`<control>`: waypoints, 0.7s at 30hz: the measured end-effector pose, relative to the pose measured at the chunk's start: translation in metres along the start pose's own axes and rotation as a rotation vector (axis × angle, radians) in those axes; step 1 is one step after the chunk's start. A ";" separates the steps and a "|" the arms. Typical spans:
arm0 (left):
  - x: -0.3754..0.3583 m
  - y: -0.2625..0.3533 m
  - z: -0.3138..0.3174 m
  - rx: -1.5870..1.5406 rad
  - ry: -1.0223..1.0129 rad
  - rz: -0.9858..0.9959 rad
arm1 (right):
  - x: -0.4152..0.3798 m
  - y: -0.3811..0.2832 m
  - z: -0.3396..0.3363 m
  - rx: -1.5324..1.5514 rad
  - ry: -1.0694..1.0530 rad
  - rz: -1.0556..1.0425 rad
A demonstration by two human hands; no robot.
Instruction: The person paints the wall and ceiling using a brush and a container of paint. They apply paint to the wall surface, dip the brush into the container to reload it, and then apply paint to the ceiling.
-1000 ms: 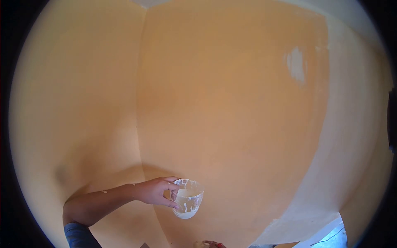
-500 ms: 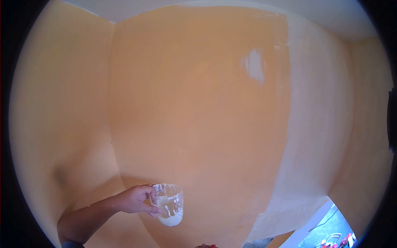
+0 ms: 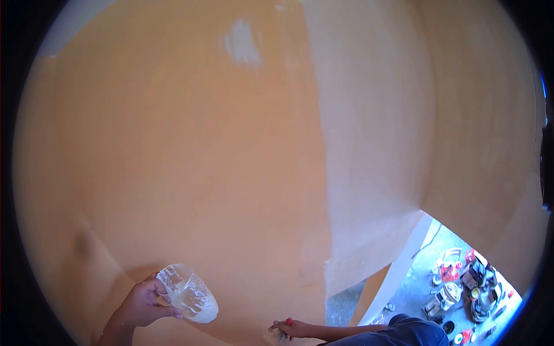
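The clear plastic cup (image 3: 188,293) looks thin and glossy, smeared inside with wet-looking white paste (image 3: 205,311); the orange painted wall (image 3: 190,173) is smooth with a faint sheen, its whitish rectangular-edged band (image 3: 369,115) paler, chalky and nearly matt, as is the streaky white patch (image 3: 243,43); the dark blue sleeve (image 3: 412,331) is soft, matt cloth, and the grey floor (image 3: 412,282) looks hard and dull

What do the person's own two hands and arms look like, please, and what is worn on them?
The left hand has no glove, and its forearm is bare as far as it shows. The right hand is also gloveless, with a bare forearm leading to a loose, dark blue sleeve. No marking can be made out on the cloth.
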State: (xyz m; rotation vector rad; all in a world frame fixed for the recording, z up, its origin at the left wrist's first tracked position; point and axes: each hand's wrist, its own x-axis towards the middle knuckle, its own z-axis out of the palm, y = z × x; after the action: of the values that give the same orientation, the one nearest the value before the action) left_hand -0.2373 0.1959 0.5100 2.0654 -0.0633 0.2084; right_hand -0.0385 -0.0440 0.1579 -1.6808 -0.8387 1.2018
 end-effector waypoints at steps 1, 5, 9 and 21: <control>0.000 0.001 0.001 -0.001 -0.021 -0.009 | -0.002 -0.001 0.001 0.038 0.003 0.018; -0.002 0.004 0.004 -0.069 0.031 -0.130 | -0.004 0.000 0.004 0.079 0.018 0.052; -0.004 -0.002 0.001 -0.126 0.045 -0.187 | -0.005 -0.002 0.009 0.161 0.051 0.034; -0.001 0.004 0.000 0.075 0.091 -0.279 | 0.011 0.006 0.004 0.024 0.180 0.004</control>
State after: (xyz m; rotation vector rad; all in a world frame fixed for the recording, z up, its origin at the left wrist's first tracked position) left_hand -0.2389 0.1941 0.5129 2.1097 0.2910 0.1340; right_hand -0.0392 -0.0353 0.1480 -1.7426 -0.7074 1.0409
